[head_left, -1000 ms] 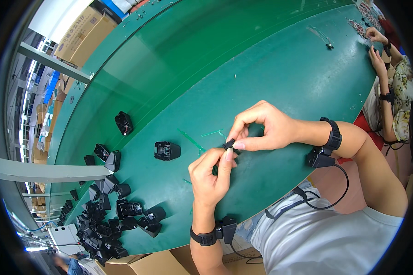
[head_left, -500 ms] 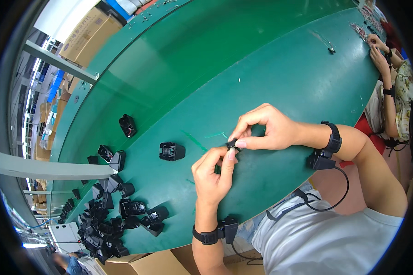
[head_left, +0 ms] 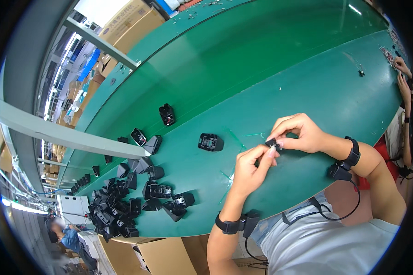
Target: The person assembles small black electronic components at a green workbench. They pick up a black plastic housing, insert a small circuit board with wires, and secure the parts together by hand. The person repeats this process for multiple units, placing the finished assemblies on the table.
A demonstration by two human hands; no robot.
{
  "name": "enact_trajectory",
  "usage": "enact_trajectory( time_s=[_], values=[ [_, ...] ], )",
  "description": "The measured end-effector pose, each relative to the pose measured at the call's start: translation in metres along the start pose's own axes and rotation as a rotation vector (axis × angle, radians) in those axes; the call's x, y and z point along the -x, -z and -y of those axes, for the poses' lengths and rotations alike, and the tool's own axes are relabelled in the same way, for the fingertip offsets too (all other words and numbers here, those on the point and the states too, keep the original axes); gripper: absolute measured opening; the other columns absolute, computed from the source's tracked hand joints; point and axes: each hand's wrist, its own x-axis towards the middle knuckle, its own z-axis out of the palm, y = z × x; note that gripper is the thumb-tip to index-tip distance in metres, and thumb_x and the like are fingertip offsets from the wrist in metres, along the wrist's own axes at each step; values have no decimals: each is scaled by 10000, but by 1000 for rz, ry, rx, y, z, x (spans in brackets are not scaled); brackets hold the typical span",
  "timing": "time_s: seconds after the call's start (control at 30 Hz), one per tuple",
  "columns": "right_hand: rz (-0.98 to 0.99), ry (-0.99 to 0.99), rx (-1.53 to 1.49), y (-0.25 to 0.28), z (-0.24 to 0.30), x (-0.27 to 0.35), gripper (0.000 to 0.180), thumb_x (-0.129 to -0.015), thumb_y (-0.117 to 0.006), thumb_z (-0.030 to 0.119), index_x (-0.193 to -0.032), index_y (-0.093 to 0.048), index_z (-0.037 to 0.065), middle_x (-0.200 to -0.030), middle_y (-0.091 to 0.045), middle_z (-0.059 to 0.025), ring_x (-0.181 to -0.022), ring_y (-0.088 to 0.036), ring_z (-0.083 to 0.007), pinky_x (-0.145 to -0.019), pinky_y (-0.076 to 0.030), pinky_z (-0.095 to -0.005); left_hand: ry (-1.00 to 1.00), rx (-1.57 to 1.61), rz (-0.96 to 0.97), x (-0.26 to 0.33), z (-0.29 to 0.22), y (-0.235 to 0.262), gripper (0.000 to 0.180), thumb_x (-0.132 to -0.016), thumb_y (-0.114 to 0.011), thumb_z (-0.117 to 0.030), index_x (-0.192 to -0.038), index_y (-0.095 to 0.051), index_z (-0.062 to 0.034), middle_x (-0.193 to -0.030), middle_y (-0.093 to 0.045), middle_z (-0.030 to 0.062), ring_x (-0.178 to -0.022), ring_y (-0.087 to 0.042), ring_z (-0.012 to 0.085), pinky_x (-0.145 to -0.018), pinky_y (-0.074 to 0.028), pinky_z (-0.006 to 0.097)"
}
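Observation:
Over the green table (head_left: pixel 326 101), both of my hands meet at a small black part (head_left: pixel 271 142), too small to make out in detail. My right hand (head_left: pixel 302 132) pinches it between thumb and fingertips. My left hand (head_left: pixel 253 168) is closed at its lower edge, thumb and forefinger pressed against it. To the left of my hands stands a black plastic housing (head_left: pixel 210 142), its open side showing the inside. Thin green strips (head_left: pixel 234 137) lie on the table just beyond my left hand.
Many black housings (head_left: pixel 112 206) are heaped at the left, with some loose around them. Another housing (head_left: pixel 167 114) sits on the green belt (head_left: pixel 206 59). A grey metal bar (head_left: pixel 69 130) crosses above. Open cardboard boxes (head_left: pixel 165 256) stand below the edge. A co-worker's hands (head_left: pixel 403 75) are at far right.
The whole view has swung, so table, housings and my hands appear further right. My hands still hold the small black part, which now shows a little more.

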Motion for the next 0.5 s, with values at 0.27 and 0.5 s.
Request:
enact_trajectory(
  time_s=[0.27, 0.5],
  values=[
    [-132, -15, 96, 10, -5, 2, 141, -909, -679, 84, -1024, -710, 8, -917, -702, -34, -801, -604, -66, -719, -495, -239, -367, -874, -516, -12, -18, 48, 399, -836, -678, -84, -1222, -603, -21, -1220, -612, 172, -1163, -543, 358, -1005, -425, 439],
    [-98, -242, -153, 11, 2, -2, 157, -948, -660, 124, -1028, -675, -11, -883, -670, 11, -717, -533, 2, -628, -440, -185, 45, -1007, -295, 5, 9, 88, 665, -762, -745, -150, -1372, -498, -55, -1441, -470, 196, -1351, -409, 402, -1145, -305, 498]
  ],
)
